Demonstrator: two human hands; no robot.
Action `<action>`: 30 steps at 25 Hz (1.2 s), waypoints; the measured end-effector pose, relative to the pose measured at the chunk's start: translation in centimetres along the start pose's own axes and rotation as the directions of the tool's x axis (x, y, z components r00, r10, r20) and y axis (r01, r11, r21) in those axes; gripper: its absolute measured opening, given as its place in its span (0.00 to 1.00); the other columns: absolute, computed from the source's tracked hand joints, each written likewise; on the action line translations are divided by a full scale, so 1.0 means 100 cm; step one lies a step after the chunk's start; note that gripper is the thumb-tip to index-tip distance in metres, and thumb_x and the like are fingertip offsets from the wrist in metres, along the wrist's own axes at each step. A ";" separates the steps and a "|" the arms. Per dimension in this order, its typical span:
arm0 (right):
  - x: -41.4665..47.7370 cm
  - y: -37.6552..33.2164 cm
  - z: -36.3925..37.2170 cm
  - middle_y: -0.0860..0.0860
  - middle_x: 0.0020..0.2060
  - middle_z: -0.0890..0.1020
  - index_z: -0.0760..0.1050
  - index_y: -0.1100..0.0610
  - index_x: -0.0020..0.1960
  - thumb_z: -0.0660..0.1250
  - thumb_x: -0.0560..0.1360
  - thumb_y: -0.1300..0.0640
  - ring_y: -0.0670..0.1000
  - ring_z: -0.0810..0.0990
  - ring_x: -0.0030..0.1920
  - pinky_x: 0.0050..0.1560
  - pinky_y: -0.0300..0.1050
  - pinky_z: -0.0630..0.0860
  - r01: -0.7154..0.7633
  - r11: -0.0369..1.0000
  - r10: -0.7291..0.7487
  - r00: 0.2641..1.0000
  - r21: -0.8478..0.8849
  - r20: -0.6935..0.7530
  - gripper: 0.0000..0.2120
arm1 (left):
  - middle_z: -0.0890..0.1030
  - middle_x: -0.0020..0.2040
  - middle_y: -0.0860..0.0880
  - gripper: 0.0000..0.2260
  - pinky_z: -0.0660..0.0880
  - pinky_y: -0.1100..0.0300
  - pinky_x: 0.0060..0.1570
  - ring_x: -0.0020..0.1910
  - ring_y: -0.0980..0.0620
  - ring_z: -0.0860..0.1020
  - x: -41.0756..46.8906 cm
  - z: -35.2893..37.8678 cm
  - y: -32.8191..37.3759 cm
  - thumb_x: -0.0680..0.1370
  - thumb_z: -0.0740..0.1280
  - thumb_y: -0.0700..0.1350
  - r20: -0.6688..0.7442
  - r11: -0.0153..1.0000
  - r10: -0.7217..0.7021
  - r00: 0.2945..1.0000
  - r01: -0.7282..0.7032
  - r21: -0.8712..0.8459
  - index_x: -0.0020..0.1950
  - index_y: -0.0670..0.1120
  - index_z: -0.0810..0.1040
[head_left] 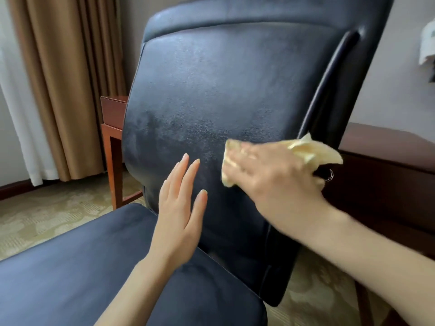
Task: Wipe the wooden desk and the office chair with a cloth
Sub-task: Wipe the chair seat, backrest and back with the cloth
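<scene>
Black leather, slightly pebbled and shiny, was pretty much the whole view: the office chair's backrest (223, 90) stood right in front of you, tall and leaning away, with its long axis running up and down.

Your right hand (270, 175) was low on the backrest toward its right edge, with the pale yellow cloth (313, 149) under it. The fingers looked laid flat over the cloth, pressing it onto the leather rather than bunching it. A crumpled tail stuck out past the top of the hand. It was blurry there, so I couldn't see what your thumb was doing.

Your left hand (181, 208) was just beside it, low on the backrest and left of the cloth. Its fingers were straight and a bit spread, it held nothing, and it seemed to be bracing the chair. The two hands were close but not touching.

Since the right hand had the cloth, my guess is the wipe needed to run left and upward from there. Most of the backrest lay above both hands, and there was a dull, streaky patch at its lower left.

The seat (82, 267), below the backrest, looked softer and matte, more like suede. Reddish-brown wooden desk (388, 161) showed behind the backrest on the right. More wood showed on the left, but I couldn't tell if it was one piece.
</scene>
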State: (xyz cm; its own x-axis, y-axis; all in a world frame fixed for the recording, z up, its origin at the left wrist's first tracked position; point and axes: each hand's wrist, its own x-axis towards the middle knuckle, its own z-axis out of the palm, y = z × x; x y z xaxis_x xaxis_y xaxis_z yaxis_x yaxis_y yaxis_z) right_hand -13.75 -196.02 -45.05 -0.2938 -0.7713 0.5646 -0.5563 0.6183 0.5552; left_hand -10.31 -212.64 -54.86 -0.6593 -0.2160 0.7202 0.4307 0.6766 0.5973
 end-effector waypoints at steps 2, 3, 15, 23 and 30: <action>-0.022 -0.013 0.010 0.51 0.57 0.81 0.81 0.56 0.55 0.56 0.78 0.63 0.52 0.80 0.57 0.57 0.46 0.76 0.082 0.997 -0.082 0.992 -0.002 -0.101 0.16 | 0.53 0.77 0.59 0.24 0.54 0.46 0.74 0.76 0.58 0.50 -0.009 0.006 0.009 0.79 0.50 0.56 0.012 0.999 0.001 1.000 -0.001 -0.047 0.75 0.55 0.56; -0.029 -0.013 0.014 0.52 0.56 0.82 0.81 0.56 0.53 0.57 0.78 0.64 0.53 0.80 0.56 0.56 0.47 0.76 0.110 0.994 -0.108 0.984 0.006 -0.139 0.15 | 0.52 0.77 0.59 0.24 0.54 0.46 0.74 0.76 0.58 0.50 -0.014 0.009 0.013 0.79 0.50 0.56 0.024 0.998 -0.002 1.000 0.003 -0.065 0.75 0.55 0.56; -0.017 0.079 -0.035 0.52 0.57 0.81 0.82 0.57 0.55 0.63 0.75 0.67 0.61 0.79 0.46 0.47 0.59 0.75 -0.057 0.976 0.171 0.801 0.212 -0.574 0.14 | 0.47 0.77 0.62 0.29 0.49 0.43 0.74 0.76 0.61 0.44 -0.015 0.038 0.055 0.76 0.58 0.52 0.064 0.999 0.040 0.997 -0.038 -0.034 0.75 0.56 0.51; -0.009 0.076 -0.032 0.55 0.44 0.82 0.83 0.56 0.49 0.67 0.70 0.63 0.60 0.75 0.40 0.41 0.49 0.74 -0.161 0.942 0.282 0.857 0.295 -0.433 0.10 | 0.34 0.75 0.57 0.47 0.36 0.50 0.73 0.73 0.58 0.31 -0.018 0.068 0.065 0.66 0.54 0.72 0.011 0.952 -0.102 0.995 0.095 0.290 0.73 0.53 0.34; -0.025 0.040 -0.033 0.49 0.38 0.79 0.79 0.51 0.41 0.67 0.66 0.59 0.52 0.75 0.37 0.33 0.41 0.62 -0.002 0.999 0.009 0.990 0.044 -0.143 0.06 | 0.37 0.75 0.60 0.47 0.38 0.54 0.73 0.74 0.60 0.34 -0.017 0.077 0.062 0.64 0.58 0.71 -0.053 0.963 -0.135 0.989 0.144 0.230 0.73 0.56 0.36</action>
State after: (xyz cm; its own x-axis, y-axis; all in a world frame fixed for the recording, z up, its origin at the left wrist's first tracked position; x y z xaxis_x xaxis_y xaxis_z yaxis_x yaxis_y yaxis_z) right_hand -12.67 -191.15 -42.28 -0.1843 -0.7363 0.6510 -0.5894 0.6129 0.5263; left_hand -11.28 -202.62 -55.06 -0.6776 -0.3425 0.6508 0.1783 0.7820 0.5972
